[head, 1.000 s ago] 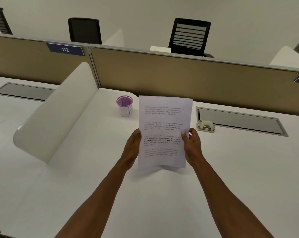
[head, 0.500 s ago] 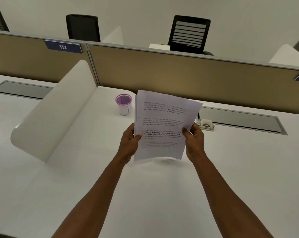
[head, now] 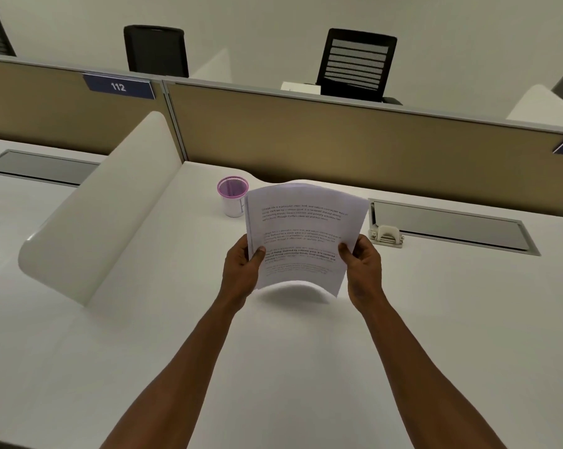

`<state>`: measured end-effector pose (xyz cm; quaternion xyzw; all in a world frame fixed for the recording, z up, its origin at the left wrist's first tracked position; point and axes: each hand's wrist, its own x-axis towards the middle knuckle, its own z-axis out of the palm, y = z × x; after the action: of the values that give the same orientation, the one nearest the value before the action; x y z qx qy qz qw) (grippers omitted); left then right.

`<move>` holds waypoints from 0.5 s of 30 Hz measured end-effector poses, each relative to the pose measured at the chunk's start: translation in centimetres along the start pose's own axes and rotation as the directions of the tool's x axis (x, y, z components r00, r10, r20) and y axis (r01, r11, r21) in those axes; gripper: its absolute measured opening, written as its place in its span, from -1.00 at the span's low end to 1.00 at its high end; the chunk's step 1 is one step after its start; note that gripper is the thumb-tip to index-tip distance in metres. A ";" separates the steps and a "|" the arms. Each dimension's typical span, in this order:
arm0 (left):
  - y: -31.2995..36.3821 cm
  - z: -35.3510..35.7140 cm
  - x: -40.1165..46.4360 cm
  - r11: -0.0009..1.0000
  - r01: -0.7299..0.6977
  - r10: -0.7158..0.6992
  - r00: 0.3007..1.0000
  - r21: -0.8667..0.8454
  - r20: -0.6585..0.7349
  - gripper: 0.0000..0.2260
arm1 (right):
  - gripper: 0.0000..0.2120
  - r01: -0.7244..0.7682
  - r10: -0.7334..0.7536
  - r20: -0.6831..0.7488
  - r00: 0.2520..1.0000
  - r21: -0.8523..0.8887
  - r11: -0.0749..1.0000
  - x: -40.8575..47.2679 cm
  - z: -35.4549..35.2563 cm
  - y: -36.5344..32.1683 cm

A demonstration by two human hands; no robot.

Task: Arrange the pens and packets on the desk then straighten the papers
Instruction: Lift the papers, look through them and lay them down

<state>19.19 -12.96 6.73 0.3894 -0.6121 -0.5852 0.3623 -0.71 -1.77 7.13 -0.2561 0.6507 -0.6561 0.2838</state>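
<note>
Apparently I am already in the paper half of the job: both hands hold the papers (head: pixel 301 234) up off the desk (head: pixel 306 367), the sheets bowed upward between them with a soft shadow on the white surface just below the lower edge. My left hand (head: pixel 241 270) has its grip closed on the left margin, thumb lying on the printed face and fingers behind; my right hand (head: pixel 362 267) grips the right margin the same way. Along the left side I can see the edges of lower sheets peeking out, so I judge the stack is not yet squared. Just beyond my left grip, near the top left corner of the sheets, stands a pink-rimmed cup (head: pixel 232 196), upright; I cannot tell what it holds. Just beyond my right grip a small white hole punch (head: pixel 386 235) sits on the desk. No loose pens or packets show anywhere in view, so that part looks done or lies out of sight. What is left, as I read it: tap the edges even and lay the stack down flat.
</note>
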 end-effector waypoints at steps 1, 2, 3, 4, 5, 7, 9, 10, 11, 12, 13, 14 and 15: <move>0.1 0.0 0.0 1.000 -0.005 0.005 1.000 0.002 0.000 -0.72 | -0.83 0.008 -0.008 0.010 1.000 -0.004 1.000 0.0 0.0 -0.1; 0.1 0.0 0.1 1.000 -0.003 0.003 1.000 0.018 0.003 -0.70 | -0.82 0.011 -0.011 0.027 1.000 -0.011 1.000 0.0 0.1 0.0; 0.1 0.1 0.1 0.999 0.006 -0.006 1.000 0.037 0.006 -0.70 | -0.79 0.006 -0.006 0.043 0.999 -0.017 1.000 0.0 0.1 0.2; -0.1 0.3 0.2 0.999 0.020 -0.020 1.000 0.048 0.006 -0.73 | -0.78 -0.009 0.010 0.049 0.999 -0.019 1.000 0.0 0.2 0.4; -0.3 0.5 0.2 0.998 0.036 -0.036 0.999 0.051 0.002 -0.75 | -0.78 -0.030 0.031 0.044 0.999 -0.022 0.999 0.0 0.2 0.5; -0.4 0.6 0.2 0.997 0.058 -0.058 0.998 0.059 -0.013 -0.76 | -0.79 -0.051 0.051 0.021 0.998 -0.026 0.998 0.1 0.3 0.6; -0.2 0.6 0.3 0.996 0.061 -0.059 0.998 0.066 -0.029 -0.77 | -0.78 -0.043 0.043 0.002 0.999 -0.022 0.999 0.2 0.4 0.3; -0.2 0.5 0.4 0.996 0.057 -0.055 0.998 0.062 -0.034 -0.78 | -0.77 -0.032 0.032 0.002 0.999 -0.020 0.999 0.2 0.3 0.1; -0.1 0.5 0.5 0.997 0.048 -0.047 0.998 0.057 -0.034 -0.78 | -0.77 -0.017 0.017 0.012 1.000 -0.020 1.000 0.2 0.2 -0.1; 0.0 0.4 0.5 0.998 0.037 -0.035 0.999 0.056 -0.030 -0.78 | -0.76 -0.002 0.003 0.026 1.000 -0.026 1.000 0.2 0.1 -0.1; 0.0 0.3 0.5 0.998 0.029 -0.028 0.999 0.061 -0.023 -0.77 | -0.74 0.002 -0.001 0.038 0.999 -0.042 0.999 0.2 0.1 -0.1; -0.1 0.3 0.5 0.997 0.031 -0.030 0.999 0.069 -0.016 -0.76 | -0.73 -0.009 0.011 0.046 0.999 -0.061 0.998 0.2 0.1 0.1; -0.2 0.3 0.5 0.996 0.041 -0.041 0.999 0.077 -0.009 -0.76 | -0.73 -0.031 0.034 0.047 0.998 -0.078 0.996 0.1 0.2 0.4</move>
<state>18.77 -13.28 6.51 0.4176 -0.6248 -0.5671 0.3372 -0.67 -1.99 6.74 -0.2722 0.6725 -0.6194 0.3001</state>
